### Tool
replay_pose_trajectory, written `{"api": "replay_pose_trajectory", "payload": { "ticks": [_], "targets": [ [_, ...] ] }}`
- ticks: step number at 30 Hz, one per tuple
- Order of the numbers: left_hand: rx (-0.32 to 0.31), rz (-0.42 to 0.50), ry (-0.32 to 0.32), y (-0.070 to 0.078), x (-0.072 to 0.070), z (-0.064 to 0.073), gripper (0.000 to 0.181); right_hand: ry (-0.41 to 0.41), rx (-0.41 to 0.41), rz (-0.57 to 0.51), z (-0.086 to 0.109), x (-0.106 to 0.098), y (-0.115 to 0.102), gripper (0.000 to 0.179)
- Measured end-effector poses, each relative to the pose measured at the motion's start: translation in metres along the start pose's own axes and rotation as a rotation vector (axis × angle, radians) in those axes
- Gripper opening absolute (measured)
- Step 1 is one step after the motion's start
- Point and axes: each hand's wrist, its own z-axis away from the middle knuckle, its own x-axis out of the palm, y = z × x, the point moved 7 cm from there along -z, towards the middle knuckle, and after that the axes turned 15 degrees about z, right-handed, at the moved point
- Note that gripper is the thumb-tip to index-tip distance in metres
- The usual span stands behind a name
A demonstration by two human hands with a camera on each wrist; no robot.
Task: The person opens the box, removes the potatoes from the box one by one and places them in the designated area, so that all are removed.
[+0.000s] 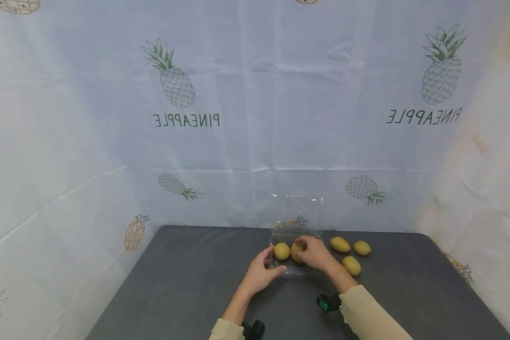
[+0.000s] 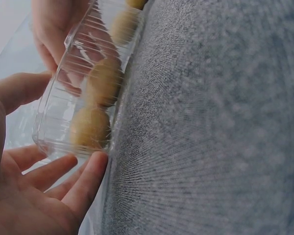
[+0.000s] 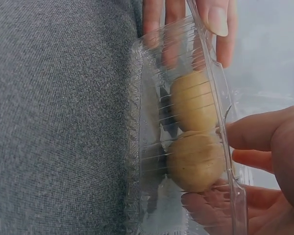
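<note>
A clear plastic container [image 1: 296, 271] stands on the table with its hinged lid [image 1: 296, 206] raised at the back. Inside, a yellow-brown potato [image 1: 282, 251] lies at the left. Beside it is a second potato [image 1: 296, 253], which my right hand [image 1: 316, 255] holds between thumb and fingers, reaching in over the rim. My left hand [image 1: 257, 275] is at the container's front left corner. Its fingers, fairly straight and spread, touch the left end wall, and the thumb is by the front rim. In the right wrist view both potatoes [image 3: 196, 161] show through the ribbed wall.
To the right of the container, three loose potatoes [image 1: 351, 266] lie on the dark grey table [image 1: 187, 283], close to my right forearm. A white pineapple-print cloth [image 1: 255, 141] hangs behind the table and along both sides.
</note>
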Motion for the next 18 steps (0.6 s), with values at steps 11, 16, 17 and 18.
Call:
{"api": "replay_pose_trajectory", "payload": {
  "ticks": [11, 16, 17, 18],
  "targets": [
    [-0.004, -0.006, 0.004, -0.0006, 0.0007, 0.0005, 0.075, -0.043, 0.017, 0.015, -0.0037, 0.0087, 0.0025, 0.045],
    [-0.005, -0.017, 0.010, -0.0006, 0.0000, 0.0002, 0.075, -0.007, -0.004, 0.014, -0.0043, 0.0089, 0.0012, 0.041],
    [-0.003, -0.019, 0.010, -0.0002, -0.0004, 0.0003, 0.075, -0.001, -0.007, 0.011, -0.0040, 0.0086, 0.0007, 0.041],
    [-0.004, -0.021, 0.012, 0.0000, -0.0007, 0.0003, 0.075, 0.007, -0.013, 0.009, -0.0037, 0.0080, 0.0000, 0.040]
  ]
}}
